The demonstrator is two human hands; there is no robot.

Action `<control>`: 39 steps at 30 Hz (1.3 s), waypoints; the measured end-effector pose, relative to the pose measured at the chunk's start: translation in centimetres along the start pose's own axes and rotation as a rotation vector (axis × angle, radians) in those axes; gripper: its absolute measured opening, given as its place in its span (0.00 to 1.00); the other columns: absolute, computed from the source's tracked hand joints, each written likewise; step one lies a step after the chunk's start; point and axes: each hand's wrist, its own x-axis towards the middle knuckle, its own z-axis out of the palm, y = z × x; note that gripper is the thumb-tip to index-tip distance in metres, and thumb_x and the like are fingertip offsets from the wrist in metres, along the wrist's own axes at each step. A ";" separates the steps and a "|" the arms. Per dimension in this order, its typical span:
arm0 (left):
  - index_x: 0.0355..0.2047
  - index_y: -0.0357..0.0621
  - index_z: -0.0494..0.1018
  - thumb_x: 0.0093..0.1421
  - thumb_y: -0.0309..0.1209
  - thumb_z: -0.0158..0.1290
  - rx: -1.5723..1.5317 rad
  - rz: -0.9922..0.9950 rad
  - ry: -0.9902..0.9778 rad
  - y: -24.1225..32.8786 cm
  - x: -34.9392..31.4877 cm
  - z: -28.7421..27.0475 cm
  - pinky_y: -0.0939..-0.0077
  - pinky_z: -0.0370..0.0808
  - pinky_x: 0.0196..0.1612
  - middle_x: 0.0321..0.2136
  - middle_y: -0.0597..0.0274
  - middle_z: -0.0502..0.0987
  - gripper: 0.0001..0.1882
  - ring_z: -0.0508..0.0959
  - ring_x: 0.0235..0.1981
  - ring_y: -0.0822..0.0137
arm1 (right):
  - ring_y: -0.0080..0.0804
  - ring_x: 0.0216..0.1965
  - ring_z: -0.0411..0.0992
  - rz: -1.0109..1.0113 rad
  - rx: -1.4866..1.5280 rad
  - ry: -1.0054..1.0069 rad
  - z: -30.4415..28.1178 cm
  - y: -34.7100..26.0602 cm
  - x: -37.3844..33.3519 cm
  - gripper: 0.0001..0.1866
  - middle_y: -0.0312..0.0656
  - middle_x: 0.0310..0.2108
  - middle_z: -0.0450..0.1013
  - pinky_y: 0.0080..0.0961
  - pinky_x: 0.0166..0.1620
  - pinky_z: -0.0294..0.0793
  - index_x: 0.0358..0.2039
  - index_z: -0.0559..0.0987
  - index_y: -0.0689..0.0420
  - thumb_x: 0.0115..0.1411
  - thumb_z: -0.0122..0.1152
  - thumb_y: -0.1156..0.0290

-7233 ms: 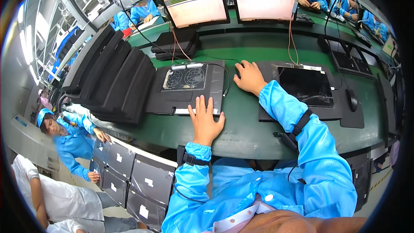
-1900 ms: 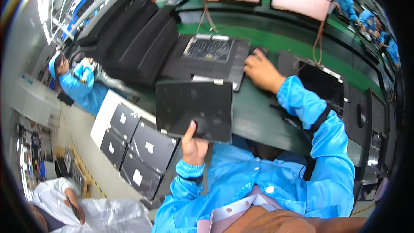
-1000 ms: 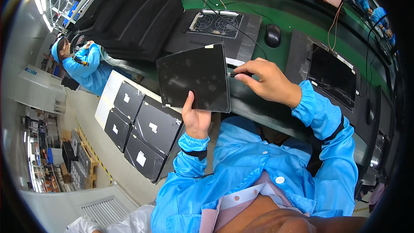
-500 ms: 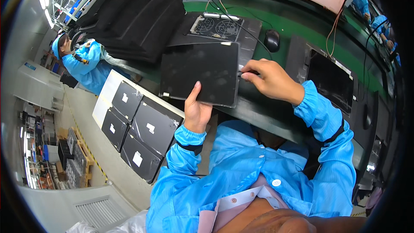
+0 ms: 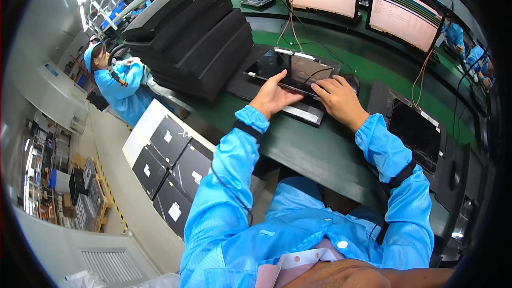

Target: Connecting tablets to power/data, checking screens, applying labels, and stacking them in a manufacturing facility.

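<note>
A black, glossy tablet (image 5: pixel 266 64) lies tilted over a dark fixture (image 5: pixel 245 86) on the green bench. My left hand (image 5: pixel 271 97) grips its near edge, thumb on the screen side and fingers underneath. At the tablet's right near corner, the bent fingers of my right hand (image 5: pixel 339 101) hold its edge; some fingertips are hidden. A thin dark cable curves across the screen toward my right hand. Under the near edge, a pale strip (image 5: pixel 304 113) shows on the fixture.
A tall stack of black foam trays (image 5: pixel 186 37) stands left. Several dark panels lie on a white board (image 5: pixel 140 122) below it. Another tablet (image 5: pixel 413 133) sits in a fixture at right. Two monitors (image 5: pixel 404 15) stand behind, with hanging cables. A co-worker in blue (image 5: pixel 120 85) is at far left.
The tablet has moved away from me, from upheld in front of the fixture to over it. Both hands went with it; my right hand left the side edge for the near corner.
</note>
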 end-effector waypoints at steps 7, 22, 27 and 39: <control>0.51 0.35 0.76 0.51 0.58 0.67 1.758 0.902 0.577 2.2 -4.0 -1.8 0.54 0.71 0.55 0.51 0.44 0.75 0.40 0.76 0.53 0.50 | 0.45 0.57 0.71 0.138 0.126 -0.075 0.1 -0.2 -1.8 0.23 0.46 0.53 0.74 0.42 0.58 0.69 0.51 0.79 0.60 0.56 0.68 0.64; 0.62 0.44 0.72 0.44 0.54 0.73 1.956 0.808 0.504 4.4 -0.5 -7.5 0.52 0.61 0.67 0.65 0.49 0.64 0.48 0.61 0.67 0.45 | 0.49 0.62 0.67 0.160 0.204 -0.207 -3.9 -1.4 -4.2 0.31 0.51 0.61 0.68 0.47 0.66 0.63 0.64 0.70 0.56 0.66 0.59 0.53; 0.65 0.42 0.68 0.48 0.56 0.71 1.991 0.763 0.518 3.9 -1.5 -7.9 0.53 0.60 0.68 0.67 0.48 0.62 0.50 0.59 0.68 0.45 | 0.50 0.50 0.77 0.492 0.374 -0.330 -19.4 1.3 -14.9 0.21 0.48 0.46 0.79 0.44 0.54 0.76 0.52 0.81 0.57 0.67 0.57 0.55; 0.46 0.41 0.79 0.53 0.29 0.66 1.824 1.306 -0.674 -20.6 -2.6 18.7 0.47 0.69 0.65 0.42 0.55 0.81 0.20 0.81 0.49 0.55 | 0.52 0.48 0.74 0.842 -0.164 -0.254 -26.8 6.6 -33.9 0.16 0.50 0.44 0.76 0.41 0.52 0.74 0.47 0.80 0.63 0.59 0.61 0.73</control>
